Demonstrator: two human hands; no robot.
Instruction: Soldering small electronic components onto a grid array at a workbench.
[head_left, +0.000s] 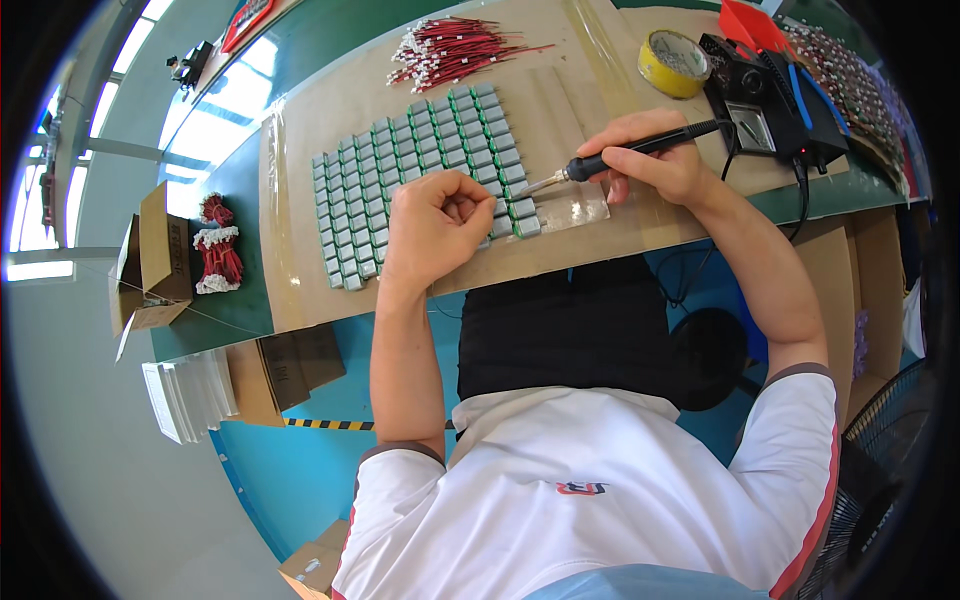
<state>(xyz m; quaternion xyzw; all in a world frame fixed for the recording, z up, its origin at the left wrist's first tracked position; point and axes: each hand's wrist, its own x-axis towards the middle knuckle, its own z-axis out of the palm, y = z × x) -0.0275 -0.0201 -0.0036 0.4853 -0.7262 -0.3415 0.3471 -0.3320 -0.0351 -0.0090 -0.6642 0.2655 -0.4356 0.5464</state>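
R hand (660,165) grips iron (592,166), L hand (436,225) curled, pinch unclear, over modules (355,190); wires (450,52) beyond both loose, prob. lots left.

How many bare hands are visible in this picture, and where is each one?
2. The left hand is at the grid of grey blocks; the right hand holds a soldering iron. No other shows.

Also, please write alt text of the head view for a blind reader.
A person's right hand holds a slim black soldering iron, its metal tip at a grid of small grey blocks with green edges; the curled left hand is near the tip. Beyond lie red wires with white ends.
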